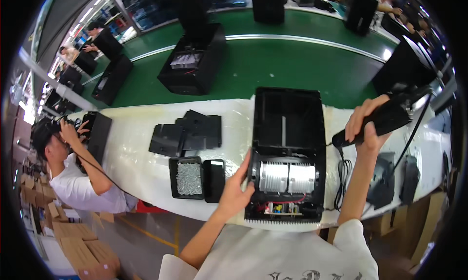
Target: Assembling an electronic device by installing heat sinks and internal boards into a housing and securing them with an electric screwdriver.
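In front of me on the white table lies an open black machine housing with two ridged silver cylinders inside. Below the cylinders a small circuit board and red wires show. My left hand grips the housing's left edge, its fingers partly hidden behind the wall. A black electric screwdriver is held in my right hand, up at the right, its tip pointing left beside the housing. A black power cord lies coiled to the right of the housing.
Left of the housing stand a black box of small silver screws, a dark phone-like slab and stacked black plates. Black parts lie at right. Another open housing sits on the green conveyor. A co-worker works at far left.
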`<state>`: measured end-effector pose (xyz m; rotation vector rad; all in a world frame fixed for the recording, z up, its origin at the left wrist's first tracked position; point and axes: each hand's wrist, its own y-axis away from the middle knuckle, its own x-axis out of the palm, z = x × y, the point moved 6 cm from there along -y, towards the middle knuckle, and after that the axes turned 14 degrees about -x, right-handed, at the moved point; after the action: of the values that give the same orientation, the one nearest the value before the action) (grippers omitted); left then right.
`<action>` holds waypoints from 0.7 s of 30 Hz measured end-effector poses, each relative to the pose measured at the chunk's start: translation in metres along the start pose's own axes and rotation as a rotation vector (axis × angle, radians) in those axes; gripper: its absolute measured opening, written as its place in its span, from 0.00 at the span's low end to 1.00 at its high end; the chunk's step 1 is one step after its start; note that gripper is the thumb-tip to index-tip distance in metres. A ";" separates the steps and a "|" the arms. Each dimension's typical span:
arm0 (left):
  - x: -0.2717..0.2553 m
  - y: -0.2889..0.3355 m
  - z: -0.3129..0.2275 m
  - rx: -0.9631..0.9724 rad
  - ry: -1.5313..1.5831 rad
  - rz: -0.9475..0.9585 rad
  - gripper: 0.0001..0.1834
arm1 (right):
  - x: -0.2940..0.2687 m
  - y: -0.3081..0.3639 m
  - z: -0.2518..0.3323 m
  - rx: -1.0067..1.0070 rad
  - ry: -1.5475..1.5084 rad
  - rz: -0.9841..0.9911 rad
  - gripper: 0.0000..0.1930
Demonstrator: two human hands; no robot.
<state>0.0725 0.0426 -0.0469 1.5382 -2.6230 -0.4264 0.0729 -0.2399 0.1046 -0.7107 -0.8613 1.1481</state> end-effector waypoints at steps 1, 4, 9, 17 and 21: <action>-0.005 -0.002 0.000 0.011 -0.031 0.015 0.44 | -0.004 -0.006 0.013 -0.063 -0.040 -0.031 0.20; -0.015 -0.019 -0.022 0.081 -0.091 0.147 0.44 | -0.037 -0.007 0.096 -0.223 -0.096 -0.019 0.18; -0.019 -0.068 -0.065 0.102 -0.281 0.539 0.48 | -0.041 0.043 0.194 -0.658 -0.174 -0.358 0.17; -0.019 -0.077 -0.095 0.425 -0.652 0.193 0.18 | -0.035 0.073 0.204 -0.822 -0.413 -0.664 0.15; -0.125 -0.008 -0.041 0.244 -0.932 -0.526 0.02 | -0.049 0.066 0.190 -0.714 -0.411 -0.662 0.15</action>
<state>0.1498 0.1391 -0.0004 2.6340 -2.8672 -1.1297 -0.1307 -0.2605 0.1335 -0.6769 -1.7437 0.3631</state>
